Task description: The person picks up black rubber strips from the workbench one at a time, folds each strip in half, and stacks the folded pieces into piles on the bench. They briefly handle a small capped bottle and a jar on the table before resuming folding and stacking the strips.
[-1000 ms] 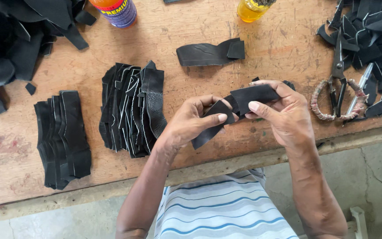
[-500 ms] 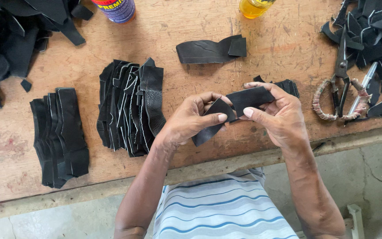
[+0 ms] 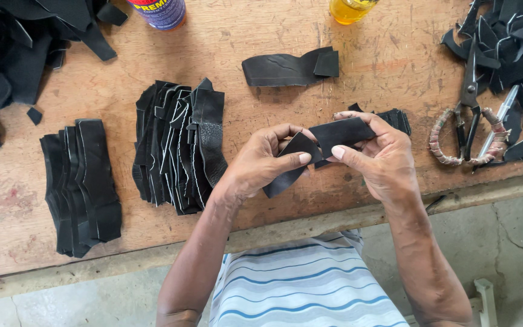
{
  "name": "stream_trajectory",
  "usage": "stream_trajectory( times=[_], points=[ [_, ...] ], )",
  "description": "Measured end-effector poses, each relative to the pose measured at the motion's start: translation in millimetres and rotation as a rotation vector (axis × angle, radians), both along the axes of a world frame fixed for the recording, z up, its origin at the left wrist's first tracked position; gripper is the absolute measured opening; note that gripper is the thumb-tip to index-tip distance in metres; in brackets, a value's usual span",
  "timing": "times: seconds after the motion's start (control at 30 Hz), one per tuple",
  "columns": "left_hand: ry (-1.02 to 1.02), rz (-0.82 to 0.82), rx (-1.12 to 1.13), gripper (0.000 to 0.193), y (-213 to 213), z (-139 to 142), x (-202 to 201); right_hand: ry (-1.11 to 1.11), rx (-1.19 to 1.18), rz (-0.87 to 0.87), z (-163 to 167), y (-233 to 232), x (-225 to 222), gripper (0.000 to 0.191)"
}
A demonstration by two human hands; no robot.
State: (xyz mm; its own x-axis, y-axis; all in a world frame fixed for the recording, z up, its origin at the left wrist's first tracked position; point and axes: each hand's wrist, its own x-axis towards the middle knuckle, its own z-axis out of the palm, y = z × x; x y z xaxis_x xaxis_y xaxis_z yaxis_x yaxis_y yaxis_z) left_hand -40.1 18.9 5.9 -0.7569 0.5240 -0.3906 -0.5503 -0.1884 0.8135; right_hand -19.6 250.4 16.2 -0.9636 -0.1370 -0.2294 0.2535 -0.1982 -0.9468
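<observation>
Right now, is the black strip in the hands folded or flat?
Folded: black strip bends into a V between left hand and right hand.

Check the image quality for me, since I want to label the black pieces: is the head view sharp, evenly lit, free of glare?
Head view: sharp on both hands, left hand and right hand, holding the black strip; soft even light, short shadows on the wooden table; no strong glare; stacked black pieces lose detail in darkness.

We see both our forearms bare from the elbows down into the lower half of the frame. At the bottom centre we wear a shirt in pale grey-white with thin blue horizontal stripes. Our fingers show pale, short-cut nails.
</observation>
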Motion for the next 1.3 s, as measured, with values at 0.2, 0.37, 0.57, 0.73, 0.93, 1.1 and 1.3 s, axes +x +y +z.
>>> stream_trajectory(
  times=[0.2,0.37,0.57,0.73,0.93,1.1,1.3],
  points=[
    [0.011,0.001,-0.011,0.029,0,0,0,-0.019,0.006,-0.002,1,-1,-1,0.049],
    [0.006,0.006,0.001,0.029,0,0,-1,-0.014,0.007,-0.006,3,-3,-1,0.049],
    [0.026,0.011,0.024,0.027,-1,0,-1,-0.008,0.05,-0.006,5,-5,-1,0.049],
    [0.046,0.004,-0.004,0.029,-1,0,-2,0.0,0.093,-0.022,6,-5,1,0.05],
    [0.059,-0.006,-0.059,0.034,0,3,-2,-0.002,0.021,-0.022,-1,-6,-1,0.052],
    [0.055,-0.014,-0.122,0.038,-1,3,-4,-0.022,0.025,-0.02,-5,-4,-2,0.051],
    [0.047,-0.041,-0.084,0.035,1,1,-5,-0.065,0.065,0.016,-3,-2,-3,0.05]
  ],
)
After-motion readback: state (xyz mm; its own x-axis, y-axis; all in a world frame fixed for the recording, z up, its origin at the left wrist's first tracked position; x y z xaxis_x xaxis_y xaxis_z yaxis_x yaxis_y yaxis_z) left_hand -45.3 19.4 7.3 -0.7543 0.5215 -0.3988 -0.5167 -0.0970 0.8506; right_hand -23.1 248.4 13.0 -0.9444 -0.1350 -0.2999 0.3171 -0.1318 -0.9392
